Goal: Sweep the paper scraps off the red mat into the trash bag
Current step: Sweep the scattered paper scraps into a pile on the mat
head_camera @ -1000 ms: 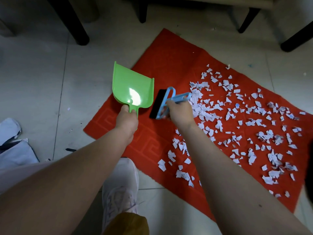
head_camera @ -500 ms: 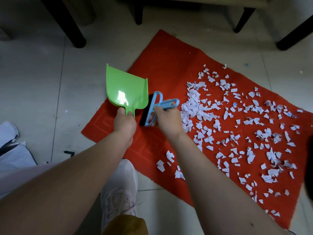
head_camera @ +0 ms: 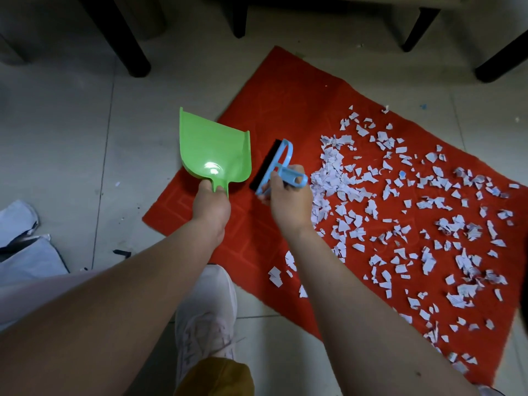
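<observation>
Left hand (head_camera: 211, 207), arm extended, grips the glossy green plastic dustpan (head_camera: 213, 150) by its handle. Right hand (head_camera: 288, 204) fingers grip the blue plastic black-bristled hand brush (head_camera: 274, 164) above the red textured mat (head_camera: 285, 110), beside torn white paper scraps (head_camera: 400, 212).

I see both forearms bare, no sleeves reaching the left hand (head_camera: 211, 208) or right hand (head_camera: 288, 204). Below them sits a white lace-up sneaker (head_camera: 205, 315) (mesh upper, pale laces), with a mustard-yellow trouser cuff (head_camera: 217, 377) above it.
</observation>
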A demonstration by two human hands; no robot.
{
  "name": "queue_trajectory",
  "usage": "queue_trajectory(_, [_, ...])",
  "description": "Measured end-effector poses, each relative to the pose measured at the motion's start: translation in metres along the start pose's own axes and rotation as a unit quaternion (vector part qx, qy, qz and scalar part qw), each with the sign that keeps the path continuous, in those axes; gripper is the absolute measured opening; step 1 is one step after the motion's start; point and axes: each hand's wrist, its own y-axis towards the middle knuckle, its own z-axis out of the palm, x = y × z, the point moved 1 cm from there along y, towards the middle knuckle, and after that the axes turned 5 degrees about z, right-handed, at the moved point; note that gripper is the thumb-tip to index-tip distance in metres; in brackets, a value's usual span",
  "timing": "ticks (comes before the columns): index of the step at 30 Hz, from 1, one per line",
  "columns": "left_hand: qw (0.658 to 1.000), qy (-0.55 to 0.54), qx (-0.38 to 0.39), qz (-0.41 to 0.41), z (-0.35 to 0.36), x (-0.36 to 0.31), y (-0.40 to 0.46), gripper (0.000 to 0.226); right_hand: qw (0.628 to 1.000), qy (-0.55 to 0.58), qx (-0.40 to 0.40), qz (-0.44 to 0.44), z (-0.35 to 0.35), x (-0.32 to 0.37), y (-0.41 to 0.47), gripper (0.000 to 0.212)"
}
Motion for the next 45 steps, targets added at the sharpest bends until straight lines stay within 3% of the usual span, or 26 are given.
queue_trajectory(3, [1.0,0.001,0.011,-0.007,0.001,0.001,-0.001,0.028,0.982,-0.151,-0.1,-0.046,-0.022,-0.006,0.013,0.009])
queue_trajectory(5, [1.0,0.007,0.015,-0.007,0.001,0.001,-0.001,0.027,0.969,-0.141,-0.192,-0.072,-0.04,-0.007,0.014,0.01])
queue_trajectory(7, [1.0,0.005,0.018,-0.005,0.003,0.001,0.0,0.026,0.968,-0.073,-0.222,-0.094,-0.045,-0.007,0.011,0.007])
queue_trajectory(10, [1.0,-0.001,0.014,-0.001,0.006,-0.001,0.001,0.025,0.98,-0.009,-0.165,-0.113,-0.026,-0.006,0.008,0.013])
queue_trajectory(14, [1.0,-0.003,0.017,0.0,0.007,-0.001,-0.002,0.027,0.989,-0.09,-0.063,-0.102,-0.001,-0.015,0.003,0.009])
queue_trajectory(16, [1.0,0.0,0.02,-0.004,0.006,-0.001,-0.003,0.03,0.981,-0.134,-0.109,-0.087,-0.012,-0.02,0.004,0.01])
queue_trajectory(20, [1.0,0.005,0.025,-0.003,0.006,-0.002,-0.003,0.032,0.969,-0.076,-0.209,-0.11,-0.043,-0.024,0.004,0.009])
queue_trajectory(24, [0.999,0.01,0.034,0.006,0.012,-0.006,-0.008,0.031,0.982,-0.007,-0.148,-0.116,-0.032,-0.015,0.002,0.016])
queue_trajectory(28, [0.999,0.018,0.046,0.009,0.015,-0.004,-0.012,0.029,0.989,-0.084,-0.081,-0.086,-0.019,-0.024,0.007,0.011])
queue_trajectory(34, [0.998,0.036,0.05,0.007,0.014,0.001,-0.012,0.028,0.978,-0.071,-0.165,-0.105,-0.049,-0.027,0.007,0.009])
queue_trajectory(37, [0.998,0.03,0.05,0.012,0.017,-0.001,-0.012,0.027,0.984,-0.039,-0.134,-0.115,-0.034,-0.02,0.004,0.008])
queue_trajectory(41, [0.998,0.028,0.05,0.011,0.017,0.001,-0.012,0.024,0.984,-0.114,-0.084,-0.11,-0.019,-0.025,0.009,0.01])
queue_trajectory(45, [0.998,0.029,0.05,0.007,0.014,0.002,-0.012,0.027,0.97,-0.115,-0.176,-0.121,-0.042,-0.029,0.009,0.011])
